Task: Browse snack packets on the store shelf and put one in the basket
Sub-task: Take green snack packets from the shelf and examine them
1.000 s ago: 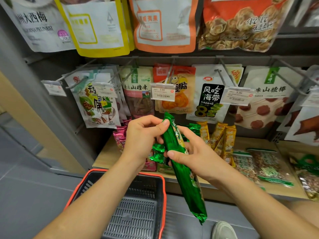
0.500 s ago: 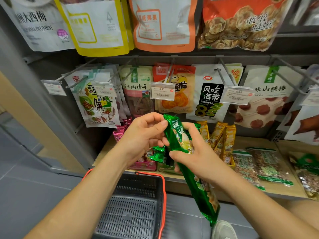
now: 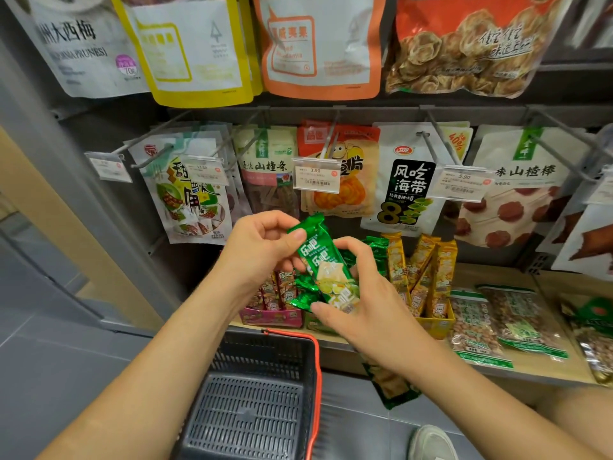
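Green packet (image 3: 326, 267), red-rimmed grey basket (image 3: 265, 393)

A long green snack packet (image 3: 326, 270) slants top-left to bottom-right before the shelf (image 3: 494, 275), the grey red-rimmed basket (image 3: 258, 358) lower left.

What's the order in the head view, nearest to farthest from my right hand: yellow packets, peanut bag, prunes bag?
1. Yellow packets, just right of the right hand.
2. Peanut bag, farther right.
3. Prunes bag, top left.
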### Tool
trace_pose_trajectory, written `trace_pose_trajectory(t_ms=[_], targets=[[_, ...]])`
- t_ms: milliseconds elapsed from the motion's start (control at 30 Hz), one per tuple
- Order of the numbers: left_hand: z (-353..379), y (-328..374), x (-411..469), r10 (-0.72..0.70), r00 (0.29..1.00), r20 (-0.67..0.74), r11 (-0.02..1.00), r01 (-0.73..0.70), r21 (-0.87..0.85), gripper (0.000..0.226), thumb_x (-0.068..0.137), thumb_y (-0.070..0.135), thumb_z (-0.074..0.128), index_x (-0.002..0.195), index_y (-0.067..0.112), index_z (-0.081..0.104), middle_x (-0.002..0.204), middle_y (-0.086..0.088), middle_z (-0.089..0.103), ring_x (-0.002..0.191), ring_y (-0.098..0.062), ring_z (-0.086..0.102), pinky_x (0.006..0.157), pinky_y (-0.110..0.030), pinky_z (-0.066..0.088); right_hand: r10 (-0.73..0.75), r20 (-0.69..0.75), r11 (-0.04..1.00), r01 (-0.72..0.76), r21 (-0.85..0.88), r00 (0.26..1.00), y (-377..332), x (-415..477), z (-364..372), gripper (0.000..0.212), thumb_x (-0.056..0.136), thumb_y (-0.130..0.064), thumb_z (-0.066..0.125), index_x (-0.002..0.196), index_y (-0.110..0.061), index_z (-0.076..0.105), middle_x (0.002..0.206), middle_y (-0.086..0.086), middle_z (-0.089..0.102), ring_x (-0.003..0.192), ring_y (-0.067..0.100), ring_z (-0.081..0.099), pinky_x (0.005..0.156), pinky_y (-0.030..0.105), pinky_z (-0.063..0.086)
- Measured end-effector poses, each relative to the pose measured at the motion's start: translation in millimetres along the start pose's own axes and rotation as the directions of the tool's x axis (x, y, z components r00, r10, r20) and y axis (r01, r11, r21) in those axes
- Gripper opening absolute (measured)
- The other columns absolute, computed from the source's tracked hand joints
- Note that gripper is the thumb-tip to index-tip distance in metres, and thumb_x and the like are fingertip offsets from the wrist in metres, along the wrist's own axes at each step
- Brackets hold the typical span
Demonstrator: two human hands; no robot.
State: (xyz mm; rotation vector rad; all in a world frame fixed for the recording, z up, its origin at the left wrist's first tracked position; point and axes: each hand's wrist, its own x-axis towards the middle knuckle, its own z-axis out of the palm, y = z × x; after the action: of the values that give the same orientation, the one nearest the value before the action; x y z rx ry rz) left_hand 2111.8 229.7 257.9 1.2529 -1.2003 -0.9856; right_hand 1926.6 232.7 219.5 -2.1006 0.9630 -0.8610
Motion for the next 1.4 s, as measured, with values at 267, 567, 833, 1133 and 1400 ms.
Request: trace_pose_trajectory(t_ms=[267, 567, 833, 1133, 1400], targets=[[-9.0, 0.0, 1.4, -0.068, 0.998, 0.002, 0.976, 0.066, -0.208, 0.022, 0.091, 0.000, 0.056, 0.082, 0.014, 0.070, 0.075, -0.009, 0.061, 0.056, -0.011, 0.054, 0.045, -0.017, 0.041, 0.135, 0.181, 0.955, -0.176, 0.238, 0.974, -3.6, 2.5, 2.1, 0.034, 0.090, -0.034, 0.066, 0.118, -0.036, 0.047, 0.097, -0.017, 0.067, 0.078, 0.015, 0.069, 0.075, 0.036, 0.059], [-4.7, 3.9, -0.6, 0.074, 0.997, -0.006, 0.973, -0.071, 0.219, 0.016, 0.086, 0.019, 0.069, 0.072, 0.024, 0.075, 0.057, 0.008, 0.060, 0.050, -0.002, 0.049, 0.047, -0.013, 0.039, 0.051, -0.010, 0.917, -0.051, -0.395, 0.999, -2.1, -5.4, 9.5, 0.042, 0.093, -0.046, 0.054, 0.122, -0.031, 0.027, 0.091, -0.008, 0.063, 0.070, 0.017, 0.063, 0.057, 0.036, 0.051], [-14.3, -5.7, 7.6, 0.046, 0.977, -0.208, 0.981, -0.005, 0.194, 0.029, 0.092, 0.022, 0.062, 0.067, 0.025, 0.074, 0.063, 0.004, 0.068, 0.059, -0.008, 0.059, 0.058, -0.023, 0.049, 0.069, 0.221, 0.990, -0.094, 0.103, 0.973, 3.0, -5.4, 20.2, 0.061, 0.091, -0.047, 0.058, 0.128, -0.069, 0.014, 0.103, -0.019, 0.062, 0.082, 0.001, 0.063, 0.069, 0.013, 0.045], [-14.6, -18.4, 12.3, -0.121, 0.977, -0.176, 0.992, 0.113, -0.056, 0.037, 0.059, 0.046, 0.084, 0.084, 0.024, 0.068, 0.074, 0.003, 0.068, 0.074, -0.016, 0.064, 0.071, -0.036, 0.052, 0.159, 0.216, 0.883, -0.236, 0.405, 0.963, -1.9, -5.4, 21.2, 0.042, 0.092, -0.059, 0.040, 0.134, -0.052, 0.036, 0.079, -0.005, 0.067, 0.051, 0.016, 0.059, 0.049, 0.026, 0.047], [4.6, -24.7, 6.1, -0.263, 0.964, -0.045, 0.951, 0.251, -0.178, 0.058, 0.048, 0.043, 0.085, 0.095, 0.014, 0.066, 0.075, -0.001, 0.070, 0.060, -0.011, 0.060, 0.050, -0.022, 0.044, 0.235, 0.146, 0.922, -0.268, 0.280, 0.961, 5.4, -2.4, 18.7, 0.079, 0.081, -0.078, 0.022, 0.150, -0.039, 0.022, 0.139, 0.001, 0.053, 0.113, 0.014, 0.056, 0.104, 0.043, 0.042]])
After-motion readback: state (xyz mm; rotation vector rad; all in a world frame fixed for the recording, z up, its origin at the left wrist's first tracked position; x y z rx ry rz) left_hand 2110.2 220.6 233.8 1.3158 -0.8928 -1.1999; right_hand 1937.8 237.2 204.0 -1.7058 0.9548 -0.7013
